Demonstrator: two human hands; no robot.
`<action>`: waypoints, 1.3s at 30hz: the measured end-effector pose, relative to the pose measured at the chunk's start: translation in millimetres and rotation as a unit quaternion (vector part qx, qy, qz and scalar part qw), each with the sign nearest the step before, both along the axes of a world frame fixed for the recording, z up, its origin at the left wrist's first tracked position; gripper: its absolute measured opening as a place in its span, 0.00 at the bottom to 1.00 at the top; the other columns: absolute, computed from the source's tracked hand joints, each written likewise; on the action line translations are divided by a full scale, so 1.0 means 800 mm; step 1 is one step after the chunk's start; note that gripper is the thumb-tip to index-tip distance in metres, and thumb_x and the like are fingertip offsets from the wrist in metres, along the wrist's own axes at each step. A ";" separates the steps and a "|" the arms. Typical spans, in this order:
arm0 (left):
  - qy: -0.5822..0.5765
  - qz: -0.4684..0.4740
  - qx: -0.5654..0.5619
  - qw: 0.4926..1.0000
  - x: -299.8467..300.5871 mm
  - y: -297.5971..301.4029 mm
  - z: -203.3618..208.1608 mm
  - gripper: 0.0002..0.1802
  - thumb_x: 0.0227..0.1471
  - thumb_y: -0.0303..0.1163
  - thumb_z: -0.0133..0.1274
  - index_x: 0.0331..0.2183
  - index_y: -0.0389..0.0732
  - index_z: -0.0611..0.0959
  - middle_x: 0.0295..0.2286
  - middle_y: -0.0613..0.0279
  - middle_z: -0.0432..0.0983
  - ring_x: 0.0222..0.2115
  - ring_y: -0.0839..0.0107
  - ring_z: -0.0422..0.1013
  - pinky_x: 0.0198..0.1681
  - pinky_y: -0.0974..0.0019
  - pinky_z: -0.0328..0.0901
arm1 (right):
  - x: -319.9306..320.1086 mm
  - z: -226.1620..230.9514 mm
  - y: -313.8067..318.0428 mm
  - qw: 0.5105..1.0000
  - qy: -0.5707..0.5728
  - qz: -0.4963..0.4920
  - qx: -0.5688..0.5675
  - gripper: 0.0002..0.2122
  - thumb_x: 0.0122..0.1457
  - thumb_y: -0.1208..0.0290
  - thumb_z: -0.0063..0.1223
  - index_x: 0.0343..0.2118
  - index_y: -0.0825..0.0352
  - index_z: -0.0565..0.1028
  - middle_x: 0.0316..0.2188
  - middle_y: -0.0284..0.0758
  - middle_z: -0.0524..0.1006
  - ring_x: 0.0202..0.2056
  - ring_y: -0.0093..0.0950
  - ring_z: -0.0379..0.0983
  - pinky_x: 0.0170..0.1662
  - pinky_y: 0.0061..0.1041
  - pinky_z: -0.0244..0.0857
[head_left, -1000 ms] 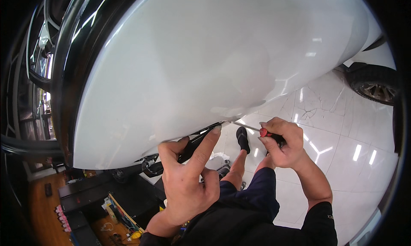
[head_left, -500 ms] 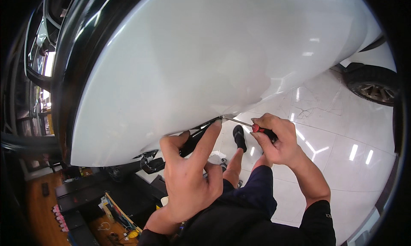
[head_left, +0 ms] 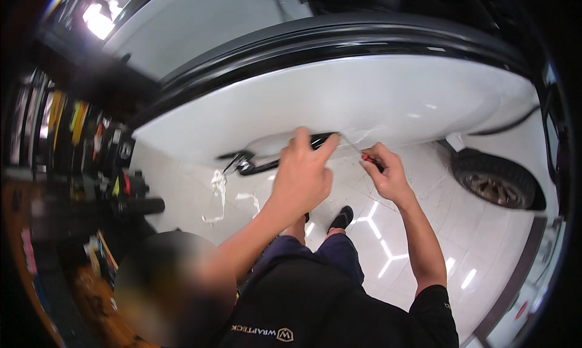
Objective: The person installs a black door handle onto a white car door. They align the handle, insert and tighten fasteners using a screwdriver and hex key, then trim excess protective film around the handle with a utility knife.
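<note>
A white car door panel (head_left: 364, 99) stretches across the view, with a black door handle (head_left: 265, 167) on its outer side. My left hand (head_left: 303, 175) is at the handle with fingers spread. One fingertip lies by the handle's right end, another against the panel; part of the handle is hidden behind the hand. Between the fingers of my right hand (head_left: 391, 175) is a screwdriver (head_left: 371, 161) with a red and black grip. Its thin shaft slants up and left, the tip at or close to the handle's right end; exact contact is too small to tell.
A dark wheel (head_left: 497, 181) stands at the right. White scraps (head_left: 219, 187) lie on the glossy tiled floor (head_left: 424, 251) below the handle's left end. Shelves and tools (head_left: 76, 118) crowd the left side. A blurred rounded shape (head_left: 176, 287) covers the lower left.
The view has turned and drawn back, showing more of the door, handle and wheel. My left fingers are spread wider at the handle. The screwdriver remains in my right hand by the handle's right end.
</note>
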State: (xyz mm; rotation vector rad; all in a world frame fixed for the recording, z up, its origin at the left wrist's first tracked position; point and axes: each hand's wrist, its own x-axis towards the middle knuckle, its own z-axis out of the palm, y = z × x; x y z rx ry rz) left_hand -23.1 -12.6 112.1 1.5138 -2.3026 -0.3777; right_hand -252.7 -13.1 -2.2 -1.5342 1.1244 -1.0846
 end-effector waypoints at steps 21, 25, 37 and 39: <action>0.077 -0.015 -0.054 0.995 0.022 0.000 -0.029 0.24 0.49 0.24 0.58 0.49 0.35 0.74 0.45 0.41 0.67 0.37 0.40 0.75 0.43 0.44 0.72 | -0.011 0.064 0.002 0.968 0.246 0.007 -0.057 0.09 0.64 0.77 0.58 0.37 0.69 0.68 0.24 0.44 0.73 0.26 0.38 0.69 0.33 0.34 0.65; 0.039 -0.031 -0.071 0.996 0.019 -0.003 -0.029 0.24 0.48 0.24 0.58 0.48 0.33 0.74 0.45 0.38 0.67 0.37 0.43 0.76 0.44 0.48 0.72 | -0.010 0.078 0.008 0.945 0.295 -0.021 -0.138 0.09 0.63 0.77 0.59 0.37 0.70 0.68 0.26 0.49 0.75 0.27 0.47 0.69 0.34 0.37 0.66; 0.036 -0.034 -0.038 0.998 0.020 -0.004 -0.028 0.25 0.47 0.24 0.57 0.50 0.34 0.74 0.46 0.37 0.67 0.39 0.46 0.77 0.45 0.47 0.71 | -0.026 0.080 -0.008 0.983 0.180 -0.014 0.024 0.08 0.62 0.76 0.62 0.36 0.69 0.73 0.26 0.30 0.74 0.30 0.20 0.68 0.35 0.26 0.64; 0.046 -0.038 -0.048 0.997 0.014 -0.003 -0.030 0.26 0.47 0.24 0.58 0.50 0.34 0.74 0.46 0.37 0.67 0.40 0.46 0.77 0.45 0.47 0.71 | -0.029 0.050 -0.005 0.994 0.104 -0.027 -0.023 0.07 0.63 0.76 0.62 0.36 0.69 0.72 0.28 0.28 0.74 0.31 0.18 0.67 0.36 0.23 0.64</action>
